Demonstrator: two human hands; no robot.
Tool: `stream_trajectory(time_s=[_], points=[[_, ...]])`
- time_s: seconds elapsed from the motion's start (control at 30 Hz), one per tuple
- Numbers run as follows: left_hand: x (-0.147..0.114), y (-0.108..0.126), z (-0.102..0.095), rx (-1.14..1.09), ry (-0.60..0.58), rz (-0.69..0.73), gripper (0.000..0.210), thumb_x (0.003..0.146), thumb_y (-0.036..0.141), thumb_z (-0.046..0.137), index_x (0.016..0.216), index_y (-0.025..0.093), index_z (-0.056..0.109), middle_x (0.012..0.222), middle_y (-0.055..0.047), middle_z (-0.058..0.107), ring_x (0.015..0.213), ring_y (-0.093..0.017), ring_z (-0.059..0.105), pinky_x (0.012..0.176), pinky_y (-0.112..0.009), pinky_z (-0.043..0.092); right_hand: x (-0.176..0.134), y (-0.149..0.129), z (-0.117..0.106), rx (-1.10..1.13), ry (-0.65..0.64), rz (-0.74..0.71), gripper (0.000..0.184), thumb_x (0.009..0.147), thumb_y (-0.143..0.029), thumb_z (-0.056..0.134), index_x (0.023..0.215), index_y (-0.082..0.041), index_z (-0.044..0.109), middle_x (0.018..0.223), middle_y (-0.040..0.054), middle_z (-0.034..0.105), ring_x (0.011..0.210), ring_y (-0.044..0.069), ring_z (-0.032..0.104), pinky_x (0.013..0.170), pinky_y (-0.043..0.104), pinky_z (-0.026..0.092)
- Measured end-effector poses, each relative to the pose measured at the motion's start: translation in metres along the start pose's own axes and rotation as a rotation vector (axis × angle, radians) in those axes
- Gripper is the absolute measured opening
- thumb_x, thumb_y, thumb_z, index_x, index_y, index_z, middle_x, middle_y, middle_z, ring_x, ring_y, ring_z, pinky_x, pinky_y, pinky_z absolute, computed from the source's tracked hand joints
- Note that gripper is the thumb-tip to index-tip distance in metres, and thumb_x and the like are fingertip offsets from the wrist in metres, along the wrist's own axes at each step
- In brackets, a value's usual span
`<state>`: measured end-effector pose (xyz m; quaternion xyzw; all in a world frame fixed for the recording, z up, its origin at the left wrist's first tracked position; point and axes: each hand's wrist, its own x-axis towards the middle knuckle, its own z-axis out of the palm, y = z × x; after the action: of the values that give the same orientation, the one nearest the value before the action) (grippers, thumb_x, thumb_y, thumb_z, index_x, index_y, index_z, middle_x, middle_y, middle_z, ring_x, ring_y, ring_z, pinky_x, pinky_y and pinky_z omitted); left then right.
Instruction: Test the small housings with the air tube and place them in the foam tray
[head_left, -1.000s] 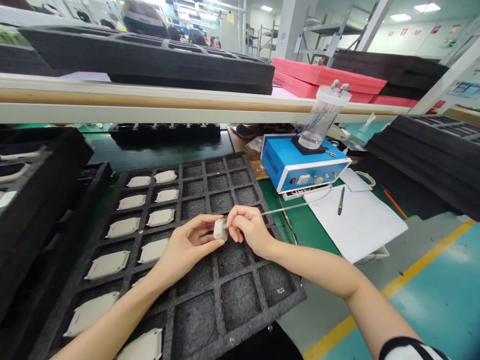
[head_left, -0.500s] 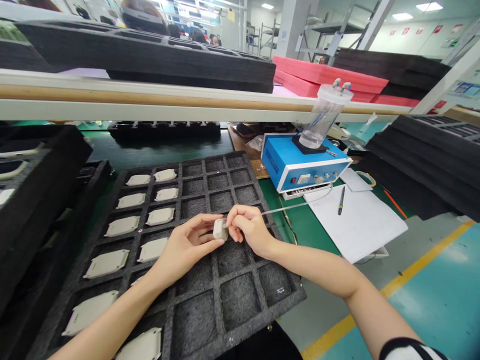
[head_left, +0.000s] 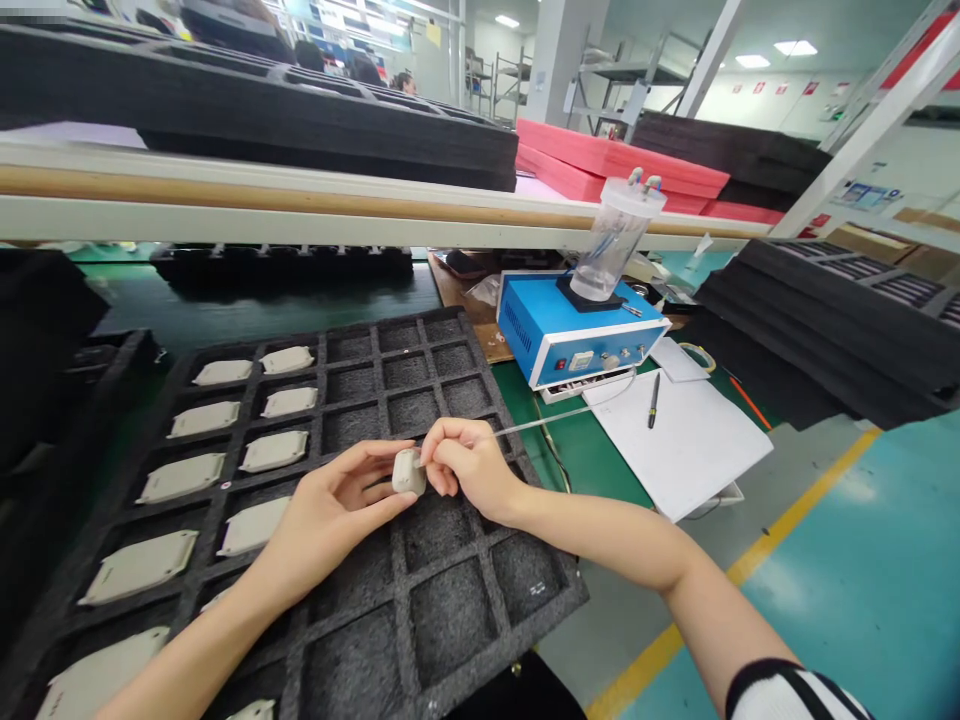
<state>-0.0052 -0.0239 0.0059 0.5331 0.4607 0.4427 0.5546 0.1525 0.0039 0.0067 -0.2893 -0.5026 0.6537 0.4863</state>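
Observation:
My left hand (head_left: 326, 510) pinches a small beige plastic housing (head_left: 407, 474) between thumb and fingertips, tilted on its edge. Closed around the end of a thin clear tube (head_left: 541, 421), my right hand (head_left: 476, 468) brings that end against the housing's right side. The exact tip is hidden by the fingers. Both hands are above a black foam tray (head_left: 402, 580) divided into square pockets. Flat beige housings (head_left: 274, 452) lie in its left columns, while the pockets under and right of my hands are bare.
A blue dispenser box (head_left: 577, 330) with a clear cylinder (head_left: 611, 240) on top stands behind right; the tube leads toward it. White paper (head_left: 682, 450) with a pen (head_left: 654, 402) lies beside it. Black foam trays (head_left: 832, 320) are stacked right. A shelf (head_left: 300, 215) crosses overhead.
The whole view has shifted, so things appear further left. My hands keep the same hold on the housing and the tube, with little visible movement over the tray.

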Motion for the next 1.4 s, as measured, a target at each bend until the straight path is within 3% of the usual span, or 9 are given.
stream_trajectory(time_s=[0.77,1.13,1.4], points=[[-0.0012,0.0004,-0.0001,0.019,0.003,0.010,0.042,0.060,0.025,0.078,0.098,0.017,0.063,0.101,-0.007,0.068,0.097,-0.023,0.064,0.091,-0.039,0.052,-0.0023,-0.0035,0.0020,-0.048,0.008,0.033,0.009,0.062,-0.017,0.044,0.056,-0.017,0.051,0.035,-0.0070,0.046,0.031,0.005,0.034,0.035,0.018,0.026],[-0.0007,-0.0029,-0.0006,0.015,-0.022,0.014,0.042,0.063,0.024,0.077,0.101,0.018,0.061,0.103,-0.005,0.067,0.098,-0.020,0.063,0.091,-0.033,0.052,-0.0020,-0.0016,0.0007,-0.041,-0.003,0.023,0.010,0.063,-0.016,0.044,0.058,-0.016,0.052,0.036,-0.0064,0.046,0.031,0.006,0.035,0.035,0.018,0.026],[-0.0019,0.0000,-0.0008,0.023,-0.020,0.001,0.041,0.062,0.025,0.077,0.100,0.017,0.061,0.104,-0.006,0.067,0.099,-0.021,0.063,0.093,-0.036,0.051,-0.0021,-0.0011,0.0009,-0.039,-0.001,0.036,0.010,0.063,-0.016,0.044,0.058,-0.017,0.052,0.036,-0.0069,0.047,0.031,0.006,0.035,0.035,0.018,0.026]])
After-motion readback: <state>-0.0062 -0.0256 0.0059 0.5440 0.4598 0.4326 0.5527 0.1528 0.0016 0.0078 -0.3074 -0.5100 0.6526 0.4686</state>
